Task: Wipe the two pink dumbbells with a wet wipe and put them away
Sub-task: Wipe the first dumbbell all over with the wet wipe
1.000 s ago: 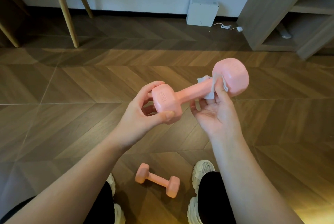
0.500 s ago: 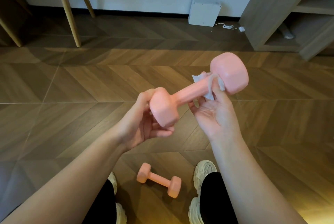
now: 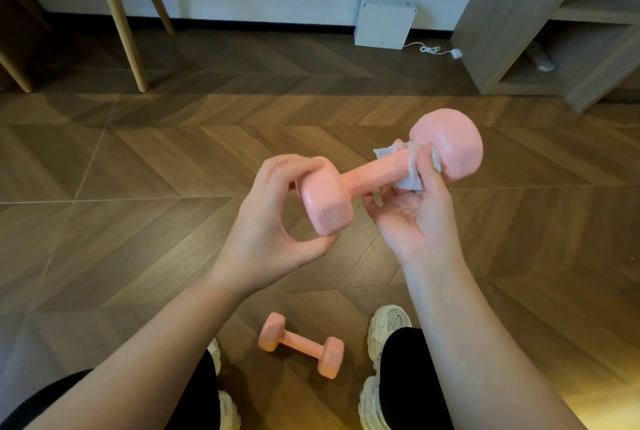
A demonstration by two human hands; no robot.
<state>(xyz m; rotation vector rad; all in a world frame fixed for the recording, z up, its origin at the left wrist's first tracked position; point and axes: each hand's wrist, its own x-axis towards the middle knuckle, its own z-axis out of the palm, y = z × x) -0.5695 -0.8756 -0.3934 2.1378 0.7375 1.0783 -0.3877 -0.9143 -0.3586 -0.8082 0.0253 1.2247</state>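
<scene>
No legible text, numbers or logos. Closest thing: a faint embossed marking on the near end face of the held pink dumbbell (image 3: 374, 175), too blurred to read. Second pink dumbbell (image 3: 301, 344) on the floor (image 3: 138, 221): faces too small to tell.

You see a white square box (image 3: 384, 25) at upper centre, pale wooden chair legs (image 3: 117, 20) upper left, and a grey-brown wooden shelf unit (image 3: 491, 31) upper right.

Matt pink dumbbell (image 3: 377, 176) w/ slight sheen, crumpled wipe (image 3: 410, 180), wood-grain floor (image 3: 173, 159)
</scene>
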